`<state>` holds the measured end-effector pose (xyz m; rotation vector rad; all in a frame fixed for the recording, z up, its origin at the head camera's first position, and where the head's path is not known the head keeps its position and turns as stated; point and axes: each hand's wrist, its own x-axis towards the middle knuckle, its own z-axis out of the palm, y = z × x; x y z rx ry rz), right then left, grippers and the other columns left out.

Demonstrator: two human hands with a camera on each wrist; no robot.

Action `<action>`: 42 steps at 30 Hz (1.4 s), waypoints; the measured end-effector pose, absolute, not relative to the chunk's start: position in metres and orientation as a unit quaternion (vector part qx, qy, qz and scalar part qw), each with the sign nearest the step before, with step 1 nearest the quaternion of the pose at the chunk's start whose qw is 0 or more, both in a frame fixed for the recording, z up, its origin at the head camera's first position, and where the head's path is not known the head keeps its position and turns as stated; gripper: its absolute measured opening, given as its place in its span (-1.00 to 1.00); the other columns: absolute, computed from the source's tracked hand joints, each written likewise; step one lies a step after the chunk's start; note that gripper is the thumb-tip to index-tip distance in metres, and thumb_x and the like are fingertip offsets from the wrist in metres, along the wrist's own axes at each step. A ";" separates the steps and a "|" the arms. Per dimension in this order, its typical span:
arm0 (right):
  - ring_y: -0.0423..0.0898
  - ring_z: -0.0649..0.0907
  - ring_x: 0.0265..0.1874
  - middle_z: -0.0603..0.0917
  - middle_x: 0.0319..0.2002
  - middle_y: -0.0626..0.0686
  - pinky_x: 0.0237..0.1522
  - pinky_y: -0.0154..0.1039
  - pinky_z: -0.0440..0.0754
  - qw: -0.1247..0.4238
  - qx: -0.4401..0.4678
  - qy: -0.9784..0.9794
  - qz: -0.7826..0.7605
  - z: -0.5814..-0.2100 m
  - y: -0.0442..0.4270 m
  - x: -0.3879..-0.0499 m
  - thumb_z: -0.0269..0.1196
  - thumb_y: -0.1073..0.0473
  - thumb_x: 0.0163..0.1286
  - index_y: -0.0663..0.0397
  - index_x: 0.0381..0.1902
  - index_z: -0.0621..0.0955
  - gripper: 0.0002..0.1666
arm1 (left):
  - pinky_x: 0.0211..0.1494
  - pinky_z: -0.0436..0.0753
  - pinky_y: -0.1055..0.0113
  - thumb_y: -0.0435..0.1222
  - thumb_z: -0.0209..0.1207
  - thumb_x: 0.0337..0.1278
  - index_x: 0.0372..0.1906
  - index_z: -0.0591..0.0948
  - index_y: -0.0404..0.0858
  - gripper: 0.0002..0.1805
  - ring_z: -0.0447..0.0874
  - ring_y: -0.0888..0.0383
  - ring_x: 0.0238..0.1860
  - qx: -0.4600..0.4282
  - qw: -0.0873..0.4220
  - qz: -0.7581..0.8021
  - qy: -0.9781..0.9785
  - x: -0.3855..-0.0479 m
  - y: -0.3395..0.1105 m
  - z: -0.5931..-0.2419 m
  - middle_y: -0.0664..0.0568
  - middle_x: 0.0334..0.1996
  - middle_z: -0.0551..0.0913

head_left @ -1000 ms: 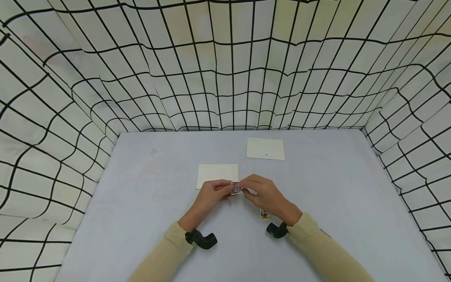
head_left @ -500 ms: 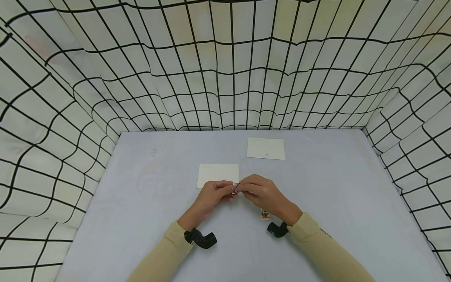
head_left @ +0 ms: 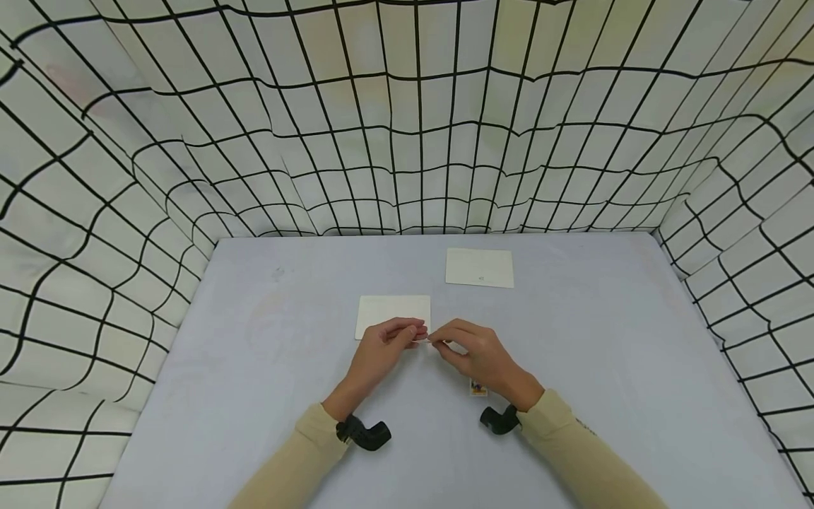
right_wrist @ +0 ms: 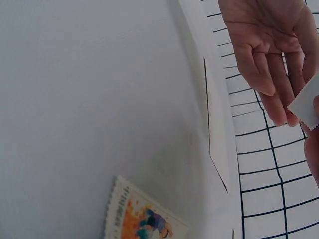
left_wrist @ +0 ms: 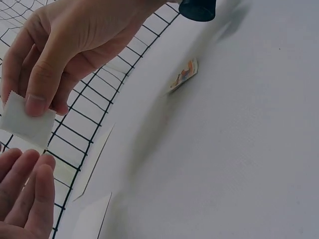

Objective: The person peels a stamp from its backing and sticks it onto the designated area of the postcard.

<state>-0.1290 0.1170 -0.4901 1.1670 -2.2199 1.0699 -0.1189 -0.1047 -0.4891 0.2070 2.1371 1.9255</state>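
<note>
Between thumb and finger, my right hand (head_left: 480, 353) (left_wrist: 75, 50) pinches a small stamp (left_wrist: 27, 123) (right_wrist: 305, 105) with toothed edges, its plain white back showing in both wrist views. Seen from the head, that stamp is a thin sliver between the two hands. My left hand (head_left: 380, 348) (right_wrist: 271, 55) is beside it with palm turned up and fingers loosely extended, holding nothing visible; its fingertips are close to the stamp's edge. A second stamp (head_left: 478, 389) (left_wrist: 183, 75) (right_wrist: 144, 219), with a colourful picture, lies on the table beneath my right hand.
One white card (head_left: 393, 312) lies just beyond my left hand, partly covered by it. Another white card (head_left: 479, 268) is farther back and to the right. Black-lined grid sheeting (head_left: 407, 148) rises behind and at both sides of the white table (head_left: 305, 283).
The stamp was between both hands with its printed face showing, then turned edge-on to the head view. My left fingers have let go and spread a little; my right hand keeps hold.
</note>
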 end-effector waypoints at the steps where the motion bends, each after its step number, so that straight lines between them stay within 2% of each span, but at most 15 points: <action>1: -0.15 0.80 -0.25 0.81 -0.22 0.03 -0.16 -0.41 0.77 0.202 0.414 -0.797 0.391 -0.491 0.117 -0.128 0.54 0.46 0.09 0.15 -0.17 0.77 -0.68 | 0.12 0.76 0.38 -0.27 0.13 0.54 0.23 0.64 -0.40 -0.64 0.81 0.08 0.08 0.083 0.119 0.656 0.740 -0.118 -0.105 -0.489 -0.26 0.13 0.75; 5: -0.17 0.77 -0.30 0.82 -0.23 0.02 -0.23 -0.36 0.76 0.183 0.389 -0.798 0.423 -0.495 0.116 -0.126 0.51 0.44 0.16 0.13 -0.10 0.76 -0.66 | 0.12 0.77 0.34 -0.33 0.10 0.54 0.23 0.64 -0.41 -0.66 0.79 -0.18 0.09 0.114 0.104 0.647 0.746 -0.111 -0.105 -0.487 -0.30 0.14 0.74; 8: -0.18 0.76 -0.33 0.81 -0.26 0.01 -0.26 -0.32 0.77 0.165 0.357 -0.802 0.448 -0.499 0.116 -0.123 0.48 0.40 0.22 0.12 -0.07 0.75 -0.69 | 0.10 0.77 0.38 -0.35 0.10 0.52 0.20 0.67 -0.36 -0.68 0.80 -0.24 0.03 0.119 0.102 0.640 0.752 -0.106 -0.105 -0.487 -0.33 0.09 0.75; 14: -0.09 0.81 -0.33 0.81 -0.27 0.07 -0.21 -0.31 0.81 0.130 0.297 -0.798 0.508 -0.504 0.113 -0.117 0.46 0.37 0.28 0.14 -0.06 0.75 -0.74 | 0.03 0.73 0.51 -0.33 0.21 0.44 0.15 0.72 -0.29 -0.71 0.86 -0.05 -0.06 0.116 0.087 0.621 0.770 -0.103 -0.105 -0.489 -0.26 0.01 0.80; 19: -0.06 0.83 -0.38 0.83 -0.28 0.11 -0.27 -0.37 0.79 0.098 0.250 -0.796 0.542 -0.505 0.111 -0.113 0.46 0.35 0.29 0.12 -0.07 0.76 -0.75 | -0.03 0.75 0.51 -0.31 0.31 0.36 0.10 0.74 -0.30 -0.72 0.86 -0.06 -0.09 0.094 0.078 0.625 0.771 -0.103 -0.102 -0.492 -0.24 -0.05 0.82; 29: -0.27 0.75 -0.57 0.84 -0.35 0.16 -0.46 -0.38 0.69 0.024 0.157 -0.796 0.584 -0.504 0.107 -0.107 0.49 0.29 0.26 0.13 -0.12 0.79 -0.78 | -0.16 0.77 0.47 -0.37 0.35 0.28 -0.02 0.77 -0.29 -0.79 0.88 -0.02 -0.20 0.038 0.070 0.636 0.767 -0.102 -0.096 -0.499 -0.20 -0.15 0.84; 35: -0.12 0.76 -0.61 0.83 -0.35 0.19 -0.44 -0.38 0.70 0.012 0.135 -0.793 0.594 -0.505 0.106 -0.106 0.50 0.27 0.26 0.14 -0.15 0.79 -0.81 | -0.19 0.76 0.49 -0.35 0.36 0.27 -0.05 0.78 -0.26 -0.81 0.85 0.14 -0.28 0.024 0.063 0.636 0.769 -0.103 -0.094 -0.502 -0.17 -0.17 0.84; 42: 0.02 0.78 -0.59 0.83 -0.31 0.20 -0.38 -0.40 0.69 -0.014 0.095 -0.789 0.607 -0.504 0.104 -0.106 0.50 0.23 0.27 0.16 -0.16 0.79 -0.80 | -0.22 0.73 0.53 -0.36 0.37 0.26 -0.06 0.78 -0.32 -0.80 0.86 0.03 -0.25 0.012 0.064 0.637 0.768 -0.102 -0.093 -0.504 -0.23 -0.18 0.84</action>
